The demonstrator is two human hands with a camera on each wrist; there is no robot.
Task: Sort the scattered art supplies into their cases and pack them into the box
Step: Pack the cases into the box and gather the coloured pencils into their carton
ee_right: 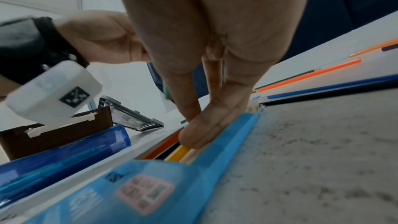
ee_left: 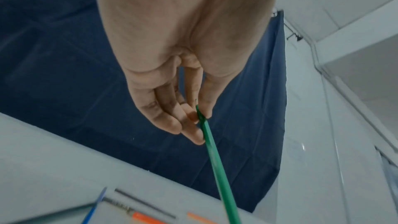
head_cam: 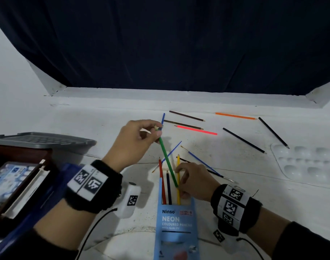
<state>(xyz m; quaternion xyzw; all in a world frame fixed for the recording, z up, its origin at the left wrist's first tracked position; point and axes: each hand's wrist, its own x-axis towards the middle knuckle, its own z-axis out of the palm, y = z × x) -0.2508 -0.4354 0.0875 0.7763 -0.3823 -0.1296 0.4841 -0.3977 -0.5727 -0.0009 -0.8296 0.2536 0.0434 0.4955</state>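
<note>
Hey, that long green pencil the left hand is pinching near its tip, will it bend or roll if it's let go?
The long green pencil stays straight though the left hand pinches only one end, so probably stiff and light. Its slim, smooth shaft could roll on the white tabletop.

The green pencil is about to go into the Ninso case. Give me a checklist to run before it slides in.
1. Left hand pinches the green pencil near its sharpened tip: ok.
2. Pencil's blunt end is at the case mouth: ok.
3. Right hand steadies the opening: ok.
4. Free slot beside the red pencil, dark blue pencil and yellow pencil: cannot tell.
5. All loose pencils cased: not ok, pink pencil and others lie on the table.
</note>
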